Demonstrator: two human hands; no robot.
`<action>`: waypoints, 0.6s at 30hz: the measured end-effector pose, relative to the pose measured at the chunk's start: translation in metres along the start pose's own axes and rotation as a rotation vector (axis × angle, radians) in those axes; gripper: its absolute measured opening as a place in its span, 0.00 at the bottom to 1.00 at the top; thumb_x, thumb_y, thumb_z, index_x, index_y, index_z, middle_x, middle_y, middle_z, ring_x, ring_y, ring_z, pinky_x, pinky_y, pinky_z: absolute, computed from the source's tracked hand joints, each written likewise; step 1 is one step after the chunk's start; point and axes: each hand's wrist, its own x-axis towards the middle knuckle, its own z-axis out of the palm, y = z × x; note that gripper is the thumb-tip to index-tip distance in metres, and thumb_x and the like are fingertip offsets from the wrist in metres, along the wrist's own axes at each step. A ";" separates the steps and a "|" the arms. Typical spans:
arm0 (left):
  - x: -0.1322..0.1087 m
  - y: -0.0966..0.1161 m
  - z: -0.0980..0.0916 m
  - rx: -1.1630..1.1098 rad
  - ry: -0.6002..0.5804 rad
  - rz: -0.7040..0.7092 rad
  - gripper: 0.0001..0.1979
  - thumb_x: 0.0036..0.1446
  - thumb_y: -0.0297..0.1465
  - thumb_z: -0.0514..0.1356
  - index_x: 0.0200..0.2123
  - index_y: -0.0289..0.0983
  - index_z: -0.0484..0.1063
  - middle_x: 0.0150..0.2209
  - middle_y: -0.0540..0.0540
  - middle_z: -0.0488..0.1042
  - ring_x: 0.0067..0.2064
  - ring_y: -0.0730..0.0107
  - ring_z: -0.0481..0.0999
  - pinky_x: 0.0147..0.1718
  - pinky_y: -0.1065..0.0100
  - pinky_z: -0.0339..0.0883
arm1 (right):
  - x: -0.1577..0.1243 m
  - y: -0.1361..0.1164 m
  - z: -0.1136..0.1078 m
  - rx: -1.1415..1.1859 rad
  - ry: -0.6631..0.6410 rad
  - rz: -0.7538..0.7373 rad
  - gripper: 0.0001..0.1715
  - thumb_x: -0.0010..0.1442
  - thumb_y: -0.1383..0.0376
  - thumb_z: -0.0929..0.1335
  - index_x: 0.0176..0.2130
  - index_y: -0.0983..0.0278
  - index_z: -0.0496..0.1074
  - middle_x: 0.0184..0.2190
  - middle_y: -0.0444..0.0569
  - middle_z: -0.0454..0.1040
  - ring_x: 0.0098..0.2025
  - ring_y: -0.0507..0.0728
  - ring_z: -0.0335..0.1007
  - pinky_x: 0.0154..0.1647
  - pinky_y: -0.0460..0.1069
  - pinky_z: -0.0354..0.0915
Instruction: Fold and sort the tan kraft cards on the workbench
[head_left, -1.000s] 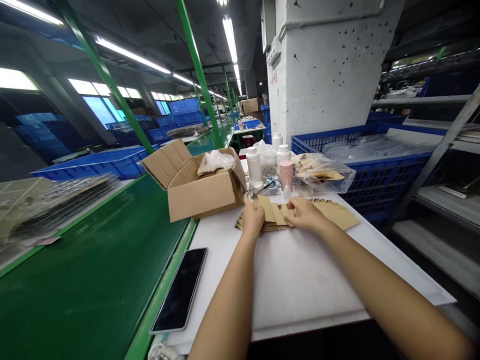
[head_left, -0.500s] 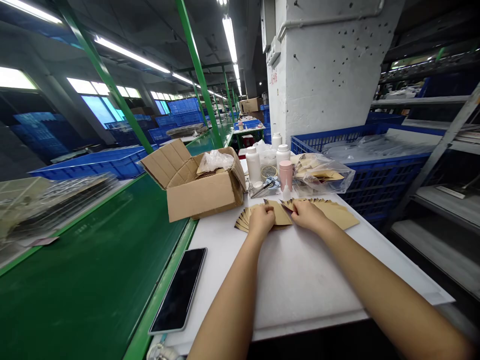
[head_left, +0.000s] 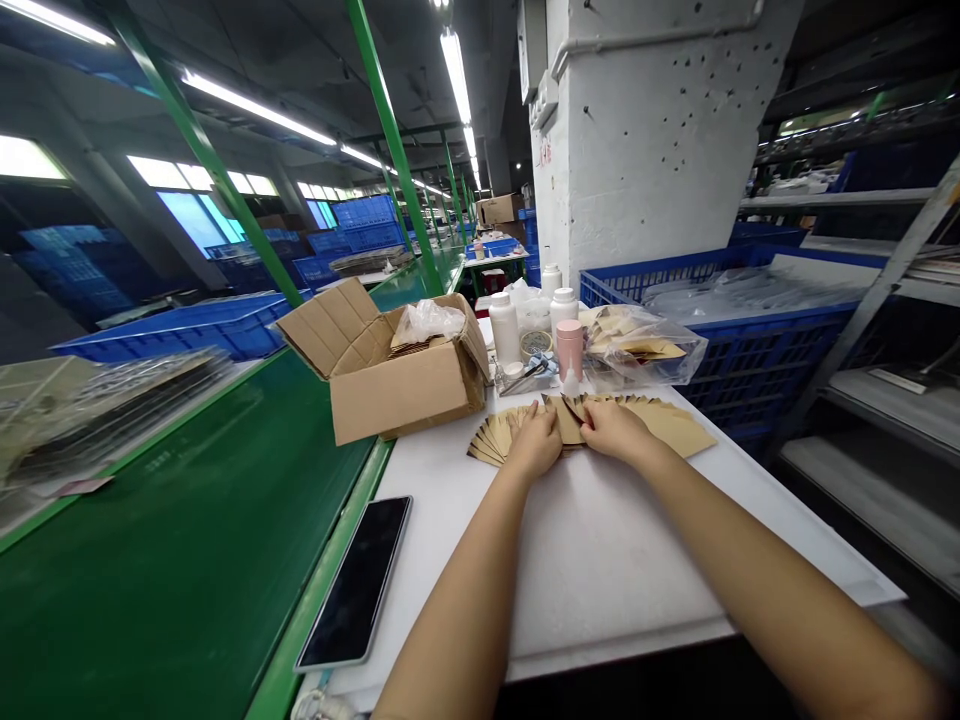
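Note:
Brown paper envelopes with dark edges lie fanned out on the white table [head_left: 622, 560]. Across the left fan of envelopes [head_left: 491, 437] rests my left hand [head_left: 535, 442], its fingers stretched flat over the paper. My right hand [head_left: 613, 428] is closed in a pinch on the edge of the envelopes between the two fans. Its palm is beside the right fan of envelopes [head_left: 679, 430]. Just behind my hands stand a small white dropper bottle [head_left: 571, 384] and a pink bottle [head_left: 569, 350]. How many envelopes the right fingers hold is hidden.
An open cardboard box [head_left: 405, 393] holds more brown paper and clear plastic. White bottles [head_left: 505, 330], a tape roll [head_left: 535, 346] and a plastic bag of envelopes [head_left: 645, 350] stand behind. A phone [head_left: 356, 580] lies near the green conveyor [head_left: 172, 540]. A blue crate [head_left: 780, 350] is at right.
My left hand has shifted slightly right and gone from a closed grip to fingers laid flat on the envelopes. My right hand stays nearly in place, still pinching.

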 end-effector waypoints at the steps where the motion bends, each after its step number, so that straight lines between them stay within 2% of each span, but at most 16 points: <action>1: 0.000 -0.001 0.002 0.003 -0.027 0.013 0.26 0.56 0.30 0.42 0.59 0.44 0.56 0.61 0.46 0.59 0.66 0.58 0.44 0.59 0.38 0.25 | 0.000 0.000 0.001 -0.008 -0.011 -0.006 0.10 0.53 0.63 0.60 0.34 0.64 0.66 0.34 0.52 0.73 0.31 0.55 0.66 0.26 0.47 0.50; 5: 0.000 0.000 0.006 0.057 -0.082 0.038 0.29 0.56 0.30 0.42 0.62 0.43 0.49 0.62 0.47 0.56 0.66 0.58 0.42 0.59 0.39 0.21 | 0.001 0.001 0.007 -0.034 -0.046 -0.032 0.09 0.52 0.63 0.61 0.32 0.63 0.67 0.33 0.51 0.74 0.32 0.55 0.66 0.27 0.48 0.51; 12: -0.003 0.005 0.011 0.113 -0.071 0.079 0.29 0.56 0.28 0.42 0.62 0.40 0.49 0.62 0.44 0.55 0.67 0.56 0.39 0.57 0.40 0.13 | 0.001 0.001 0.008 -0.017 -0.051 -0.039 0.07 0.53 0.63 0.62 0.31 0.62 0.67 0.31 0.49 0.74 0.32 0.55 0.66 0.26 0.47 0.50; 15: -0.003 0.007 0.015 0.112 -0.078 0.092 0.29 0.56 0.29 0.43 0.63 0.38 0.47 0.63 0.41 0.54 0.67 0.55 0.39 0.57 0.39 0.14 | -0.001 -0.001 0.006 -0.004 -0.048 -0.051 0.06 0.53 0.64 0.63 0.31 0.63 0.67 0.31 0.49 0.73 0.31 0.54 0.66 0.26 0.47 0.50; 18: -0.004 0.010 0.013 0.086 -0.050 0.091 0.29 0.59 0.35 0.43 0.63 0.37 0.47 0.62 0.39 0.56 0.66 0.53 0.42 0.58 0.40 0.18 | -0.002 -0.001 0.006 0.005 -0.049 -0.071 0.07 0.54 0.63 0.63 0.30 0.63 0.67 0.30 0.49 0.73 0.30 0.53 0.65 0.26 0.47 0.50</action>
